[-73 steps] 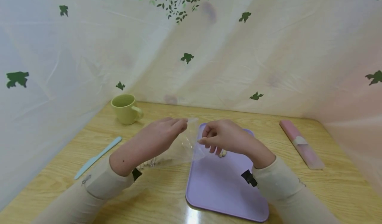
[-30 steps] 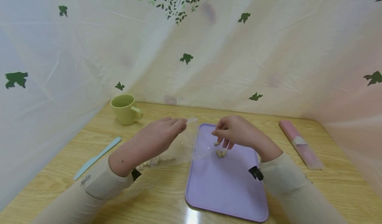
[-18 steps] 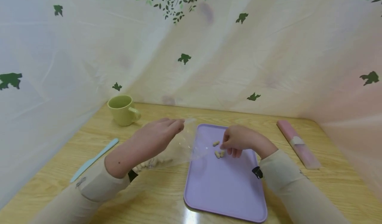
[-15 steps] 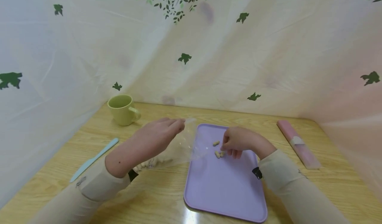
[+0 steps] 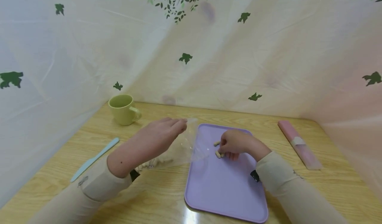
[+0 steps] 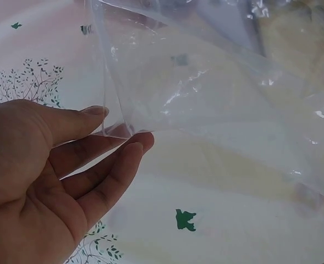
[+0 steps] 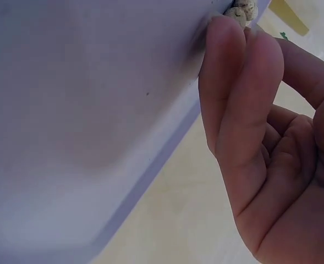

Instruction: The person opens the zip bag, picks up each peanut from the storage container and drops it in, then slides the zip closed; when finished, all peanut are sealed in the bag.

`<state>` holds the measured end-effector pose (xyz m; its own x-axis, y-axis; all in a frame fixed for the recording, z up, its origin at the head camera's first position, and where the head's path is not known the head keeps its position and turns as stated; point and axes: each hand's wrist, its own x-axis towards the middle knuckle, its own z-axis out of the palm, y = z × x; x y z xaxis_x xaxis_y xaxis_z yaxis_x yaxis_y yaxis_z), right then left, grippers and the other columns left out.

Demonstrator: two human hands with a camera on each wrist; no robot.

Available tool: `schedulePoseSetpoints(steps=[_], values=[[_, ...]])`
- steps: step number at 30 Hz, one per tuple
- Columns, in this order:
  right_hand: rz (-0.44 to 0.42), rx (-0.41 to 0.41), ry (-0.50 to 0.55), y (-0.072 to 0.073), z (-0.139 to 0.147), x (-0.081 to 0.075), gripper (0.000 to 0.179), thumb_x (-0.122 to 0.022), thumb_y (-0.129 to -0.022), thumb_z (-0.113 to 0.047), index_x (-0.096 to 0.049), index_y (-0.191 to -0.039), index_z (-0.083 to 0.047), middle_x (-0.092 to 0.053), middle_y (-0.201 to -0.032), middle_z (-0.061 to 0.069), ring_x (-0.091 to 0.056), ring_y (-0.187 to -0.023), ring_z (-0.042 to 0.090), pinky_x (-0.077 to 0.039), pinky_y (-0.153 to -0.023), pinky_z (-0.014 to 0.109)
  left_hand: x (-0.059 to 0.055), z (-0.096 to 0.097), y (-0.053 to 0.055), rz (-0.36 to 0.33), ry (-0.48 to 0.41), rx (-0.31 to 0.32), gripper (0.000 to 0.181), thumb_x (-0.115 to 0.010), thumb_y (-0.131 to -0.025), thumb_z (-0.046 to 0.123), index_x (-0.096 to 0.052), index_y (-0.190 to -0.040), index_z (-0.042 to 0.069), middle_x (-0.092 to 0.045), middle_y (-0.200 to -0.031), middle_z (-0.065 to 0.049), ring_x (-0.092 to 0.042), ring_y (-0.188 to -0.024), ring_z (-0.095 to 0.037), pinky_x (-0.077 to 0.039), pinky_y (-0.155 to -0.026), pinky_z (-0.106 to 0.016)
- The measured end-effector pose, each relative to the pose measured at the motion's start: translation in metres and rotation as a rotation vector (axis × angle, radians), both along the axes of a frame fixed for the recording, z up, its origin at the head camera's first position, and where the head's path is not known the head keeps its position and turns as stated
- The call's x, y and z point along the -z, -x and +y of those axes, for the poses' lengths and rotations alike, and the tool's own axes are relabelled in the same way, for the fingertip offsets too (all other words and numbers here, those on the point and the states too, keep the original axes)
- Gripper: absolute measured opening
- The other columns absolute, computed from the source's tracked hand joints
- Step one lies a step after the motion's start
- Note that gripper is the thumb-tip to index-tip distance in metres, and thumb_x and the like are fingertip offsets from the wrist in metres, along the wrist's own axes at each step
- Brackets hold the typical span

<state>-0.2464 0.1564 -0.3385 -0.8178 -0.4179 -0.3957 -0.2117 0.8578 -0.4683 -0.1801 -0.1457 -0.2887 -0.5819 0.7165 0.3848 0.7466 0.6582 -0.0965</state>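
Note:
With thumb and fingers my left hand [image 5: 159, 136] pinches the edge of a clear plastic bag [image 6: 195, 93], which stretches to the right over the side of a purple tray [image 5: 221, 191]. Through the film, several peanuts in the shell [image 5: 144, 164] show beside the left wrist. Over the tray's far half, my right hand [image 5: 237, 142] has its fingers curled down to the peanuts there. At its fingertips a pale peanut [image 7: 237, 15] shows, partly covered by the fingers. Another peanut [image 5: 216, 143] lies just behind on the tray.
A green mug [image 5: 121, 110] stands at the back left of the wooden table [image 5: 161, 194]. Left of the left arm lies a light blue plastic knife [image 5: 95, 158]. A long pink case [image 5: 299, 145] lies at the right. A patterned curtain [image 5: 221, 51] hangs behind.
My right hand has gone from beside the bag to the right and down onto the peanuts on the tray. My left hand stays in place, holding the bag.

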Motion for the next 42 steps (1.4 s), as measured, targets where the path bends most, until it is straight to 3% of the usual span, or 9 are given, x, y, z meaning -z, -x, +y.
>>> schedulePoseSetpoints(steps=[14, 22, 27, 33, 42], values=[[-0.009, 0.035, 0.045, -0.004, 0.002, -0.002, 0.013, -0.075, -0.098, -0.016, -0.072, -0.091, -0.006, -0.072, -0.076, 0.005, -0.071, -0.061, 0.014, -0.063, -0.061, 0.028, -0.002, 0.005, 0.0, 0.035, 0.001, 0.02, 0.022, -0.06, -0.108, 0.005, -0.059, -0.13, 0.005, -0.079, -0.12, -0.005, -0.075, -0.105, -0.022, -0.066, -0.091, -0.035], [0.105, 0.083, 0.153, -0.008, 0.018, -0.027, 0.017, -0.073, -0.102, -0.021, -0.071, -0.097, -0.005, -0.074, -0.083, 0.01, -0.073, -0.064, 0.015, -0.068, -0.069, 0.037, -0.005, 0.008, 0.0, 0.001, -0.004, 0.012, 0.015, -0.059, -0.109, 0.005, -0.057, -0.124, 0.007, -0.079, -0.118, -0.004, -0.074, -0.103, -0.022, -0.065, -0.088, -0.035], [0.141, 0.097, 0.24, -0.017, 0.018, -0.044, 0.017, -0.071, -0.103, -0.021, -0.07, -0.105, -0.004, -0.078, -0.097, 0.014, -0.075, -0.073, 0.017, -0.069, -0.073, 0.039, -0.006, 0.009, 0.0, 0.005, 0.003, 0.006, 0.012, -0.059, -0.109, 0.006, -0.058, -0.121, 0.008, -0.079, -0.115, -0.004, -0.074, -0.101, -0.022, -0.065, -0.086, -0.035], [0.176, 0.076, 0.293, -0.034, 0.005, -0.057, 0.017, -0.066, -0.105, -0.02, -0.069, -0.111, -0.005, -0.077, -0.097, 0.008, -0.075, -0.078, 0.02, -0.068, -0.072, 0.036, -0.007, 0.011, 0.0, 0.004, 0.007, -0.01, 0.011, -0.06, -0.109, 0.008, -0.059, -0.12, 0.008, -0.078, -0.115, -0.003, -0.074, -0.102, -0.022, -0.065, -0.087, -0.035], [0.189, 0.011, 0.339, -0.053, -0.017, -0.062, 0.015, -0.071, -0.103, -0.021, -0.07, -0.11, -0.008, -0.078, -0.096, 0.005, -0.073, -0.072, 0.014, -0.066, -0.065, 0.034, -0.007, 0.013, -0.001, -0.02, 0.019, -0.02, 0.012, -0.062, -0.108, 0.008, -0.057, -0.119, 0.009, -0.078, -0.113, -0.002, -0.074, -0.098, -0.021, -0.065, -0.082, -0.033]])
